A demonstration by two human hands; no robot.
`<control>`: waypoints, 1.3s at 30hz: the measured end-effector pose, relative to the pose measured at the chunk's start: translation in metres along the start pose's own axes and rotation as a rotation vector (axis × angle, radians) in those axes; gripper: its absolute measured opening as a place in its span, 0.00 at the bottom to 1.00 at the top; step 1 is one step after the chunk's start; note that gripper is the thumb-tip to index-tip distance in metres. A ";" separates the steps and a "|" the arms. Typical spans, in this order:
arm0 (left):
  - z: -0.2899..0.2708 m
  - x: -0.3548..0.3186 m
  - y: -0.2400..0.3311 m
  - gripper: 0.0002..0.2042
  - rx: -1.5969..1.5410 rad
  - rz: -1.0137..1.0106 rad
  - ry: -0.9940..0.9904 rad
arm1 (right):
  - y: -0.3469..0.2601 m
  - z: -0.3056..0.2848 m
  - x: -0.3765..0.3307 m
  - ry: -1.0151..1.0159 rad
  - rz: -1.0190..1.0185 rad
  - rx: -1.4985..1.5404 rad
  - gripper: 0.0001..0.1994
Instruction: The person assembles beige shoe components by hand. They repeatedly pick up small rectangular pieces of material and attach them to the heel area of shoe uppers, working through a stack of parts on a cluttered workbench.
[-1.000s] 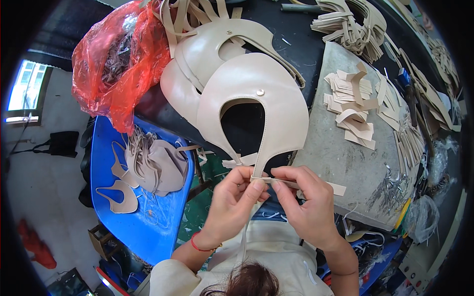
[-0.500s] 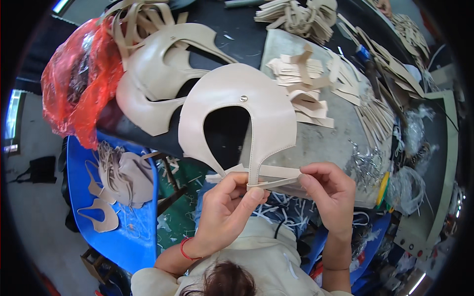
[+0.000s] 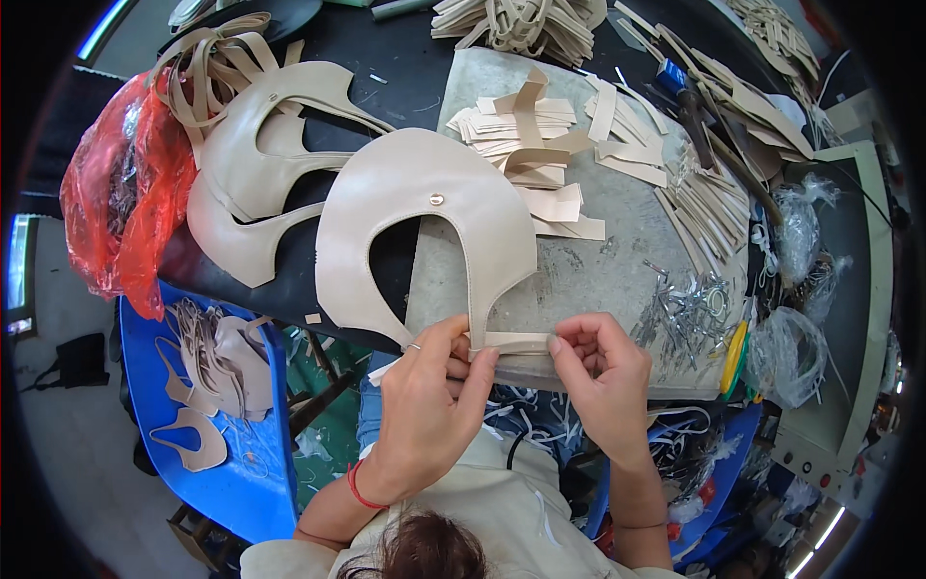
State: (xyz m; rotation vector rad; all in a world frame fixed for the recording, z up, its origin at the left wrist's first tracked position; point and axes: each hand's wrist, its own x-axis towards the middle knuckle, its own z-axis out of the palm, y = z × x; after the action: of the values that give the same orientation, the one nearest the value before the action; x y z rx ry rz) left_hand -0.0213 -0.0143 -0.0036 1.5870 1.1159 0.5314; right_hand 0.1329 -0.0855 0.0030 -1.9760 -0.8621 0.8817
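A curved beige leather panel (image 3: 424,164), horseshoe-shaped with a stitched inner edge and a small metal stud (image 3: 436,200), lies across the near edge of the table. My left hand (image 3: 432,405) pinches the panel's narrow tail between thumb and fingers, where a beige leather strip (image 3: 513,344) meets it. Thumb and forefinger of my right hand (image 3: 606,386) close on the strip's other end, so it runs sideways between both hands. How the strip is joined to the tail is hidden by the left fingers.
More curved panels (image 3: 241,183) lie at left beside a red plastic bag (image 3: 135,193). Cut leather strips (image 3: 526,125) and a heap of metal hooks (image 3: 687,314) rest on a grey board (image 3: 617,280). A blue chair (image 3: 227,487) at lower left holds further leather pieces.
The strip's edges, seen apart before, now look brought together into one flatter band. The whole view has shifted, with table things appearing farther left. Both hands keep their pinch.
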 end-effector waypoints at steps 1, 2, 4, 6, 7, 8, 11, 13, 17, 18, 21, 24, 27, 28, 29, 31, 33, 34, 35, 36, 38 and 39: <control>0.001 0.001 0.000 0.14 0.016 0.003 0.003 | 0.000 0.001 0.000 -0.011 -0.013 -0.053 0.06; 0.002 0.002 0.000 0.14 0.030 0.006 0.005 | 0.002 0.001 0.000 -0.011 -0.080 -0.123 0.07; 0.005 0.001 0.001 0.14 0.106 0.005 -0.002 | 0.006 0.004 0.001 -0.012 -0.213 -0.264 0.10; 0.003 0.002 0.002 0.13 0.095 0.012 -0.008 | -0.003 -0.010 0.007 -0.035 -0.128 -0.370 0.14; 0.001 0.000 0.000 0.13 0.050 0.004 -0.024 | -0.008 -0.018 0.010 -0.046 -0.085 -0.423 0.16; -0.001 -0.002 -0.001 0.12 0.010 -0.008 -0.036 | -0.012 -0.025 0.012 -0.082 -0.157 -0.377 0.17; -0.019 -0.005 -0.002 0.13 -0.282 -0.090 -0.109 | -0.023 -0.027 0.020 -0.187 -0.456 -0.265 0.20; -0.029 -0.010 -0.003 0.13 -0.411 -0.128 -0.145 | -0.029 -0.017 0.024 -0.409 -0.365 -0.176 0.19; -0.042 -0.017 -0.008 0.15 -0.539 -0.078 -0.165 | -0.044 0.002 0.028 -0.622 -0.329 0.006 0.13; -0.043 -0.019 -0.009 0.15 -0.573 -0.065 -0.156 | -0.044 0.006 0.025 -0.641 -0.323 0.052 0.13; -0.049 -0.023 -0.010 0.15 -0.596 -0.061 -0.143 | -0.049 0.011 0.021 -0.698 -0.248 0.035 0.09; -0.051 -0.025 -0.014 0.15 -0.624 -0.043 -0.154 | -0.052 0.013 0.022 -0.732 -0.289 0.011 0.07; -0.055 -0.027 -0.011 0.16 -0.650 -0.059 -0.183 | -0.051 0.014 0.020 -0.744 -0.359 0.112 0.06; -0.058 -0.031 -0.008 0.16 -0.659 -0.070 -0.195 | -0.051 0.015 0.017 -0.742 -0.378 0.170 0.06; -0.061 -0.035 -0.006 0.15 -0.635 -0.078 -0.167 | -0.054 0.014 0.015 -0.744 -0.401 0.120 0.06; -0.064 -0.040 0.001 0.13 -0.504 0.087 -0.040 | -0.062 0.018 0.005 -0.642 -0.524 0.138 0.06; -0.074 -0.038 0.015 0.13 -0.260 0.257 0.032 | -0.068 0.010 0.003 -0.585 -0.546 0.149 0.08; -0.079 -0.033 0.023 0.13 -0.144 0.332 0.023 | -0.072 0.002 0.005 -0.568 -0.500 0.150 0.10; -0.081 -0.028 0.028 0.13 -0.016 0.395 0.039 | -0.074 -0.001 0.009 -0.578 -0.460 0.161 0.11; -0.079 -0.012 0.035 0.14 0.098 0.498 0.085 | -0.072 -0.006 0.013 -0.456 -0.433 0.173 0.13; -0.067 0.035 0.066 0.14 0.083 0.537 0.140 | -0.060 -0.023 0.023 -0.205 -0.371 0.197 0.15; -0.059 0.066 0.077 0.14 0.076 0.596 0.125 | -0.050 -0.034 0.023 -0.163 -0.308 0.261 0.15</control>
State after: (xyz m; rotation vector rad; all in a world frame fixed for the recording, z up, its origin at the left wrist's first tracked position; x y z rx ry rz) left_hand -0.0085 0.0734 0.0731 1.9786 0.7430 0.9993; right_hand 0.1600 -0.0571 0.0544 -1.5149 -1.0536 0.9284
